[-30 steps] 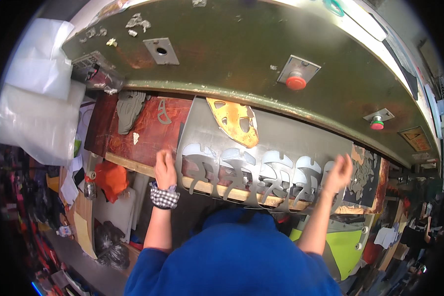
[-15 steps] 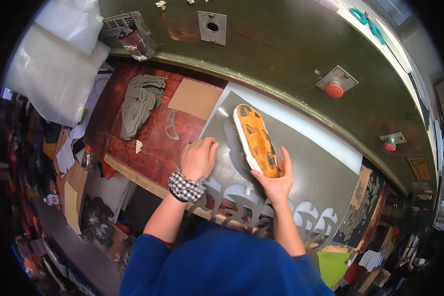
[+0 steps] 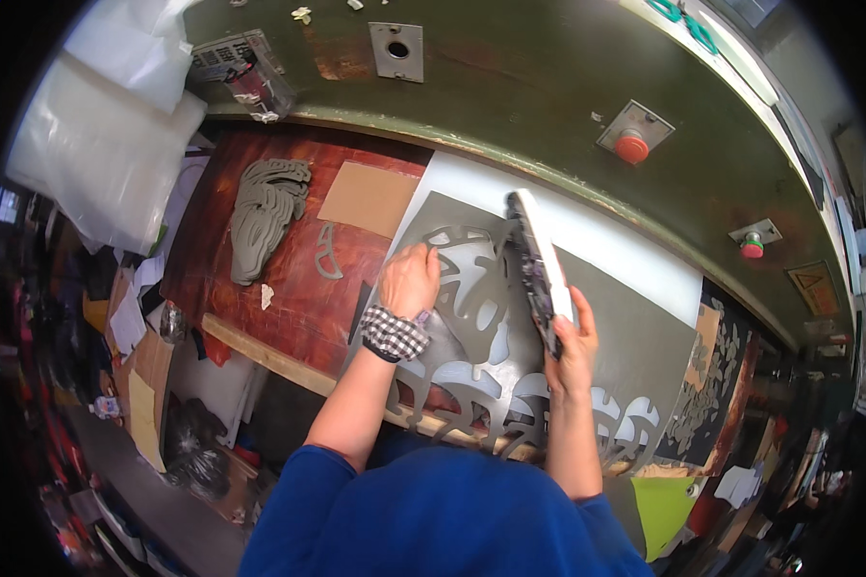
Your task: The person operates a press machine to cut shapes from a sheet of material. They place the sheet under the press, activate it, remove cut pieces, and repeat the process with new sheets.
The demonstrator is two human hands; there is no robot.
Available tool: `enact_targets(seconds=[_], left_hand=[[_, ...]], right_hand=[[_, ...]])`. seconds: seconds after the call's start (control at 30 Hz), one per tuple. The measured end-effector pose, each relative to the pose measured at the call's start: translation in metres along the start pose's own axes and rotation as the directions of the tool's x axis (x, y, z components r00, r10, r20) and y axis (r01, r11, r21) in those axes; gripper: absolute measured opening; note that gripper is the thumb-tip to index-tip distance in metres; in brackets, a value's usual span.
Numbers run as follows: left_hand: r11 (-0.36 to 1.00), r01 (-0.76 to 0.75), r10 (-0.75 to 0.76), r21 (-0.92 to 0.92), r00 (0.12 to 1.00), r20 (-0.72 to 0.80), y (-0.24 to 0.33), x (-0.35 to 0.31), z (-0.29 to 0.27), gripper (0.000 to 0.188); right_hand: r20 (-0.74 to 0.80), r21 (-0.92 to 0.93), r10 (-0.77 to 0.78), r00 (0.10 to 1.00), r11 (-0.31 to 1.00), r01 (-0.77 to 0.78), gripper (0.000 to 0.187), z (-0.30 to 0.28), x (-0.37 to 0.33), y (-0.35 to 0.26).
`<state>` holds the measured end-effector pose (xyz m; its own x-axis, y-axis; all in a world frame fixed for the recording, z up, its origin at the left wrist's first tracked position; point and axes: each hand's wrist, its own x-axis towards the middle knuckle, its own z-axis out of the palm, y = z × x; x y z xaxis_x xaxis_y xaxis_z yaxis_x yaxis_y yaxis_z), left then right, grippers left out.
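My right hand (image 3: 572,341) is closed on the lower end of a cutting die (image 3: 537,264), a long shoe-part shape with a white rim. It is tipped up on its side above a grey sheet (image 3: 611,322), its dark underside facing left. Below and left of the die, fresh-looking cut-outs show in the sheet, with a pale surface beneath. My left hand (image 3: 411,281), with a checked band at the wrist, rests at the sheet's left edge beside these cut-outs. Its fingers are curled together; whatever they pinch is hidden.
A stack of grey cut pieces (image 3: 265,221), a loose piece (image 3: 328,252) and a brown board (image 3: 364,199) lie on the red surface at left. Beyond stands a green machine beam (image 3: 510,91) with a red button (image 3: 631,146). Small grey scraps (image 3: 712,385) lie at right.
The die has been turned from showing its orange face to standing on edge, shifting right. Cut-outs in the sheet have come into view. My left hand has moved slightly right and up.
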<state>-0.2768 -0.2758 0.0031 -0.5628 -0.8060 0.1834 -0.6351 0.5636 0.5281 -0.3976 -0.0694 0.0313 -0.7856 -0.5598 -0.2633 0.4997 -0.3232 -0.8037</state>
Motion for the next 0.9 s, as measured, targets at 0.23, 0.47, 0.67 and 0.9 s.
enact_targets(seconds=[0.23, 0.47, 0.67, 0.9], left_hand=[[0.985, -0.165, 0.164, -0.043, 0.986, -0.011, -0.005, 0.002, -0.005, 0.020], [0.969, 0.036, -0.009, -0.243, 0.994, 0.111, -0.008, 0.015, -0.012, 0.025], [0.992, -0.016, 0.021, -0.128, 0.999, 0.037, -0.026, 0.010, -0.034, 0.026], [1.000, -0.005, 0.002, -0.021, 0.986, -0.164, -0.061, -0.040, -0.048, 0.030]], right_hand=[[-0.202, -0.156, -0.346, 0.916, 0.935, 0.318, 0.055, -0.064, -0.042, -0.036], [-0.122, -0.601, -0.470, 0.874, 0.736, 0.312, 0.080, -0.065, -0.051, -0.048], [0.409, -0.858, -0.430, 0.805, 0.120, 0.500, 0.089, -0.047, -0.006, -0.033], [0.470, -0.874, -0.274, 0.839, -0.008, 0.487, 0.116, -0.041, 0.057, -0.042]])
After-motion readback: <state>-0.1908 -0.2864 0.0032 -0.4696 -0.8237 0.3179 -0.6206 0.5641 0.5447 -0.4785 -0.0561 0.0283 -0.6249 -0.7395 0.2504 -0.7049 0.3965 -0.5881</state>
